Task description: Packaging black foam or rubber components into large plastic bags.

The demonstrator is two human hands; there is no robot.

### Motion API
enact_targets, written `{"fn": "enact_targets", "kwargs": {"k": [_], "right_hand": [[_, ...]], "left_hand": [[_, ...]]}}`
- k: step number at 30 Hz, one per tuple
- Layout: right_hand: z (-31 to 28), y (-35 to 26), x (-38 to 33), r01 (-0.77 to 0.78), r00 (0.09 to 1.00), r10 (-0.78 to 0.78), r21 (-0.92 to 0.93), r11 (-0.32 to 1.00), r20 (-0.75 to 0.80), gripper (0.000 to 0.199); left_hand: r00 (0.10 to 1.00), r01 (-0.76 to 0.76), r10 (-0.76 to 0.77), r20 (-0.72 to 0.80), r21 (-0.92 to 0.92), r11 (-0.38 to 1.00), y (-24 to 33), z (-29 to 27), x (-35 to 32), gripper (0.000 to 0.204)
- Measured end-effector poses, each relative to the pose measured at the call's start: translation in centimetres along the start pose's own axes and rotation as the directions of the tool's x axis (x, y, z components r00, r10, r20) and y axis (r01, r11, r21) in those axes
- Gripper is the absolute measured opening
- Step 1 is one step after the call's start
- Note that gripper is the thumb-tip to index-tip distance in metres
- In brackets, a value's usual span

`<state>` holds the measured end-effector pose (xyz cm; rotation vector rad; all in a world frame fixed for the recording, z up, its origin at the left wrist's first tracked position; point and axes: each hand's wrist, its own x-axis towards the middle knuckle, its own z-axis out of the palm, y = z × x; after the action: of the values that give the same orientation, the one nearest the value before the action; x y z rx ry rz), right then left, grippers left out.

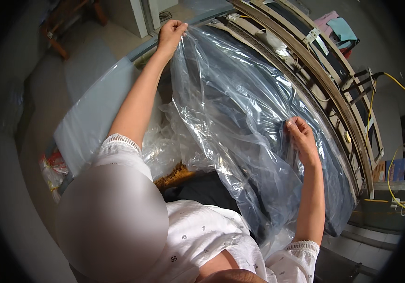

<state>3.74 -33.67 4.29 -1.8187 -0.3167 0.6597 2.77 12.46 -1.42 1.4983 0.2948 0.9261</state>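
A large clear plastic sheet [221, 89], creased and shiny, spreads across the work surface and hangs down over my lap. My left hand [170, 37] is stretched out to the far side, its fingers pinched on the sheet's upper left corner. Nearer and to the right, my right hand [302, 139] grips a gathered fold of the same plastic between thumb and fingers. Something dark blue-grey shows through the sheet; its kind cannot be made out. More crumpled clear plastic [160, 146] lies between my left arm and the sheet.
A long wooden frame [320, 85] with metal fittings and wires runs along the far right of the surface. Yellow cable [371, 108] hangs beside it. A grey-blue panel [94, 113] is at left, with a plastic bag [54, 174] by its lower end. Brown fur-like material [174, 175] shows near my lap.
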Motion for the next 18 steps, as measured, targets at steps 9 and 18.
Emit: {"fn": "enact_targets", "kwargs": {"k": [9,18], "right_hand": [[-3.1,3.2,-12.0,-0.248,0.708,0.307,-0.183,0.951,0.636,0.016],[-8.3,22.4,-33.3,-0.683,0.693,0.685,-0.510,0.523,-0.225,0.024]], "left_hand": [[0.960,-0.257,0.250,0.126,0.749,0.610,-2.0,0.3,1.4,0.030],[0.828,-0.533,0.316,0.463,0.825,0.188,-5.6,0.6,5.1,0.028]]}}
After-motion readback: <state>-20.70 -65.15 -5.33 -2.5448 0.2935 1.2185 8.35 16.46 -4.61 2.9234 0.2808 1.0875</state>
